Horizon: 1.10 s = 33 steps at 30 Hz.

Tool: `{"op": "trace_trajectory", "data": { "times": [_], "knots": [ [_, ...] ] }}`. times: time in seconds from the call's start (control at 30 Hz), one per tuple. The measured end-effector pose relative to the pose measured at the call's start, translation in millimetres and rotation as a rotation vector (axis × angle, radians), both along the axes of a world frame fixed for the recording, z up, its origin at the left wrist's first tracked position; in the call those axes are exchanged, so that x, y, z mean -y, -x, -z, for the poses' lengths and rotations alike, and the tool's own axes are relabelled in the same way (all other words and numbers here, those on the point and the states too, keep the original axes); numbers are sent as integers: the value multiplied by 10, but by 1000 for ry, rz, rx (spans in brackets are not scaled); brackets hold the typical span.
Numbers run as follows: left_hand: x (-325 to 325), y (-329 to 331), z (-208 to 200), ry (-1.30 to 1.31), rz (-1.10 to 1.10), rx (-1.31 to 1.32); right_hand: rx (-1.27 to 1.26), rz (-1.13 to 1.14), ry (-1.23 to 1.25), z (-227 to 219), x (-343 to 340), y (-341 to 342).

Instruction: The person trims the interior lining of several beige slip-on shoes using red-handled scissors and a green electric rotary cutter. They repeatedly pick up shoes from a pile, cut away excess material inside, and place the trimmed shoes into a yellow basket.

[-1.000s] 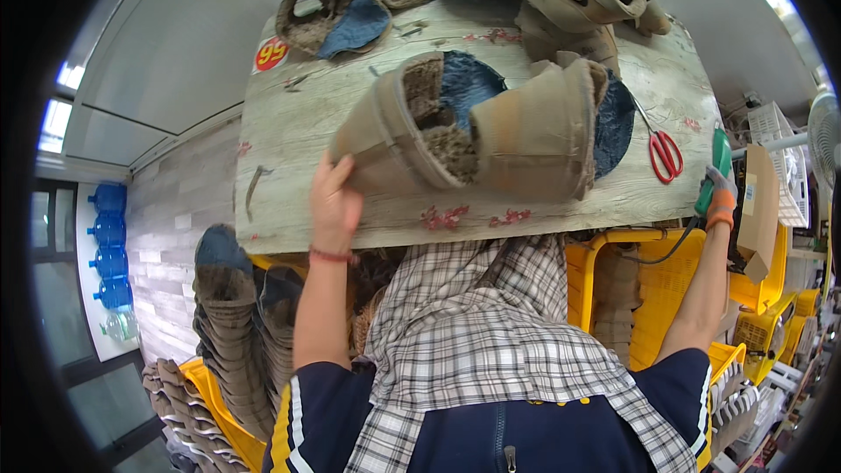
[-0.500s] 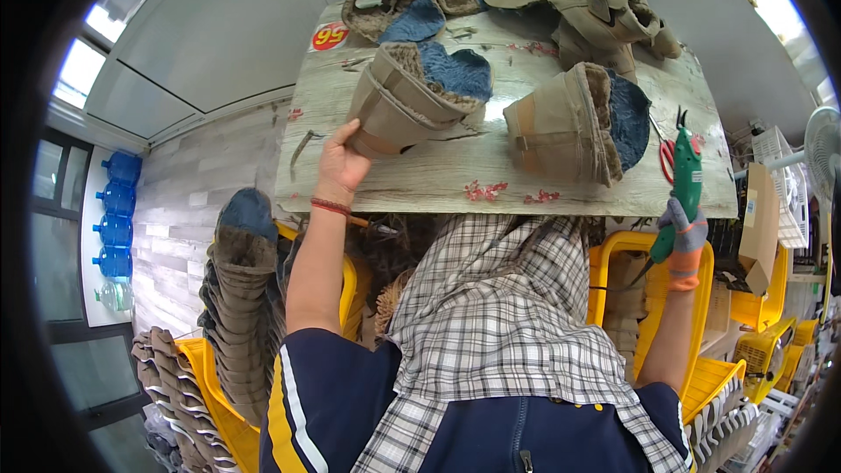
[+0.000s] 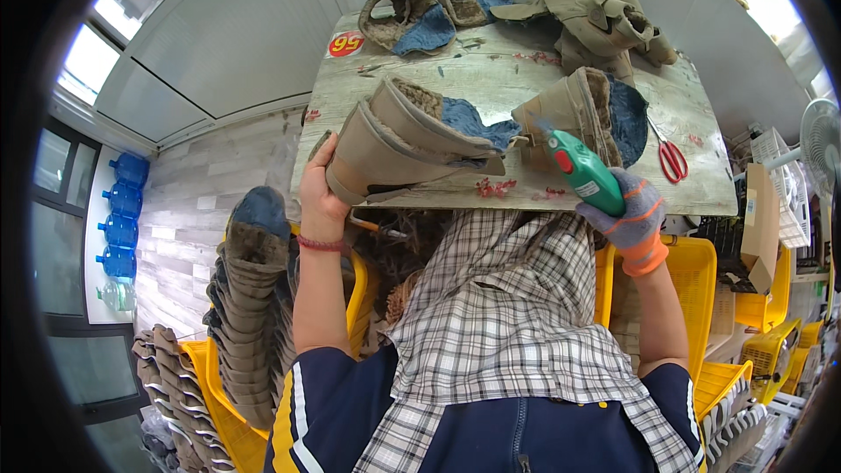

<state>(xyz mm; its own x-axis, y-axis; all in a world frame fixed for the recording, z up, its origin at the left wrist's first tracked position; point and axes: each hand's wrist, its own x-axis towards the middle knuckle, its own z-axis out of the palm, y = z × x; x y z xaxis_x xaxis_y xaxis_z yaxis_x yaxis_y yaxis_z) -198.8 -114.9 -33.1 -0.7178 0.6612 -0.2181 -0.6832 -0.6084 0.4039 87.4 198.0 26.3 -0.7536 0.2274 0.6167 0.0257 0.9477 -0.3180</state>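
Observation:
My left hand (image 3: 326, 182) grips a khaki fleece-lined boot upper (image 3: 385, 153) by its left end, holding it tilted over the table's front. Brown fleece and blue lining show in its opening. In my right hand (image 3: 632, 215), which wears a grey and orange glove, is a green electric scissors (image 3: 585, 173). Its blurred tip points up and left, close to the upper's right end; whether they touch I cannot tell. Just behind the tool a second boot upper (image 3: 561, 118) rests on the table, partly covered by it.
Red-handled scissors (image 3: 673, 161) lie at the right of the worktable (image 3: 473, 66). More uppers (image 3: 407, 22) and a khaki pile (image 3: 596, 17) occupy its far side. Yellow baskets (image 3: 696, 298) flank my lap, with stacked uppers (image 3: 250, 324) at left. Blue water bottles (image 3: 123, 201) line the wall.
My right hand has brought the electric scissors leftward from the table's right side to the held upper. My left hand has moved slightly down and left, turning the upper's opening rightward.

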Motion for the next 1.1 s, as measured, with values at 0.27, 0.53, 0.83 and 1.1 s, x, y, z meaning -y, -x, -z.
{"op": "trace_trajectory", "data": {
  "times": [0.27, 0.53, 0.83, 1.1],
  "knots": [
    [61, -154, 20, -31, -32, 59, 97, -86, -85, 137, 101, -32],
    [-8, -228, -15, -59, 30, 80, 42, -110, -95, 185, 145, -5],
    [-50, -402, -101, -51, -30, 82, -18, -135, -51, 82, 275, 72],
    [-113, -789, -383, -111, -95, -48, -17, -174, 51, 15, 402, 135]
  ]
}}
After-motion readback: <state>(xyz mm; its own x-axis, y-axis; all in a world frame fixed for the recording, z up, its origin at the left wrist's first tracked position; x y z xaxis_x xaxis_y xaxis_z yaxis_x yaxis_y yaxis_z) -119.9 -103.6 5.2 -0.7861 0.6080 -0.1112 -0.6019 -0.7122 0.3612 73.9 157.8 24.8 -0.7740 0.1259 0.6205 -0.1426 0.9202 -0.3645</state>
